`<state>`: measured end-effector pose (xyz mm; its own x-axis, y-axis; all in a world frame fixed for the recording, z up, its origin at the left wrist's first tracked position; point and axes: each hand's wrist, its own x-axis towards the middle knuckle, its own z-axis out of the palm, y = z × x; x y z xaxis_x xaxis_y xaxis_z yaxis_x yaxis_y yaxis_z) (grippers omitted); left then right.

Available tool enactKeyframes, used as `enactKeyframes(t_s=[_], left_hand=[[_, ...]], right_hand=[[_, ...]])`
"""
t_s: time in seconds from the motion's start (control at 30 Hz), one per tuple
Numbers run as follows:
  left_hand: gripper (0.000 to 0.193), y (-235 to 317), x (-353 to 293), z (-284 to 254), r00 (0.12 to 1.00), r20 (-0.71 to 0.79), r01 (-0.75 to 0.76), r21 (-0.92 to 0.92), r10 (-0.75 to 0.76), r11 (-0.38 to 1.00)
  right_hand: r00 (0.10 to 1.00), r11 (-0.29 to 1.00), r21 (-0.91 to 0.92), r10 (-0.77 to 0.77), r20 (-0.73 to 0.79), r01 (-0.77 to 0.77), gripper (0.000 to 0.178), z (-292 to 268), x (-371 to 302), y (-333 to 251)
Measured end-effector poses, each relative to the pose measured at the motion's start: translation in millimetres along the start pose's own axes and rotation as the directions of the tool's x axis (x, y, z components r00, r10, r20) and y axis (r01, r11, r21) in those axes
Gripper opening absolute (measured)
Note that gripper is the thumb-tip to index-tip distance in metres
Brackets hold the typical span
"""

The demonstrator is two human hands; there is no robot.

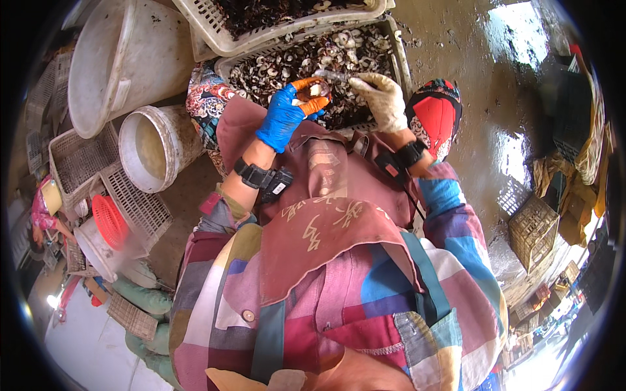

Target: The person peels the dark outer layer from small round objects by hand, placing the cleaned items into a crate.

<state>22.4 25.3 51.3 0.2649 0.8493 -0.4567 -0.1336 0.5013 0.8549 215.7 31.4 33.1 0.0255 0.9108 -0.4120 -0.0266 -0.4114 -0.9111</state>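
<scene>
My left hand [285, 117], in a blue glove with orange fingertips, is closed around a shellfish [317, 90] with pale flesh showing and a dark edge. My right hand [383, 103], in a soiled whitish glove, pinches a slim greyish tool like a short blade [334, 75]. Its tip points left, just above the shellfish; whether the two touch I cannot tell. Both hands are over the near side of a pale plastic crate [399, 55] filled with shellfish, pale pieces and dark bits among them. A reddish-brown apron [319, 244] covers my lap.
Beyond the crate, another whitish crate [228, 47] holds dark matter. To the left stand a large white tub [140, 58], a white bucket [173, 140], slatted crates [140, 202] and a red basket [109, 221]. Wet, muddy floor [456, 39] lies right. Another person [49, 208] is far left.
</scene>
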Motion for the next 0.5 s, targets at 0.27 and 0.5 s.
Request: enactKeyframes(t_s=[0.27,0.5], left_hand=[[0.037,-3.1,-5.9,-4.0,0.986,0.147,0.083,-0.065,-0.073,0.994],[0.036,-1.3,0.5,0.7,0.989,0.143,-0.053,0.053,0.045,0.997]], right_hand=[[0.995,0.992,-0.078,-0.098,-0.033,0.095,0.019,-10.4,-2.0,21.8],[0.921,0.916,-0.127,-0.361,0.149,0.380,0.015,-4.7,-22.1,-4.2]])
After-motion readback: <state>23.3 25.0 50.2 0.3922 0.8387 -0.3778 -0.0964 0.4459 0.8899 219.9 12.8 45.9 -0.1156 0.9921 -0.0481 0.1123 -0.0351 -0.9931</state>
